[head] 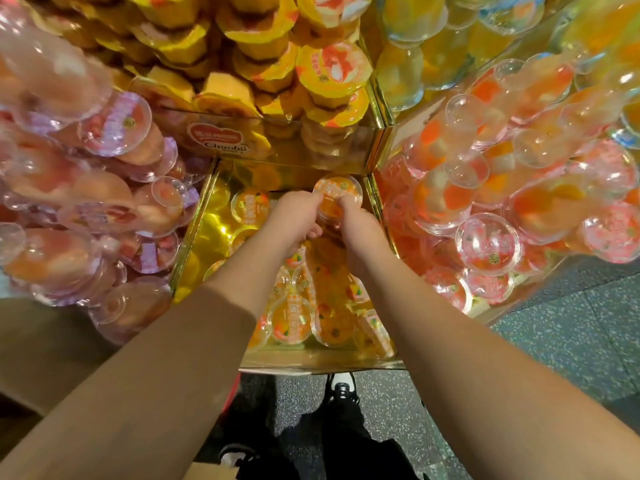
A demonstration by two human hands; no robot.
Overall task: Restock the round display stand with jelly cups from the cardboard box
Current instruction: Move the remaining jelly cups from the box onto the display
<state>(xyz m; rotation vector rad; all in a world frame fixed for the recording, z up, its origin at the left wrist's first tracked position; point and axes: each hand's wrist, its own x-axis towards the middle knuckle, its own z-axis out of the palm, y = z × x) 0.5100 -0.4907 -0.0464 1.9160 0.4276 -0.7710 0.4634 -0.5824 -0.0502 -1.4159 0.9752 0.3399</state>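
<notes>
One view only, head-worn, wide-angle. Looks steeply down and forward along both forearms into the gold-lined bin [207, 230] of the stand, close in. Neighbouring bins crowd the left, top and right edges, bent by the lens. Lower frame takes in the speckled floor [571, 341] and the wearer's shoe [341, 388], straight below the camera.

orange jelly cup [337, 195] upright, gold stand compartment [204, 233], rear
</notes>
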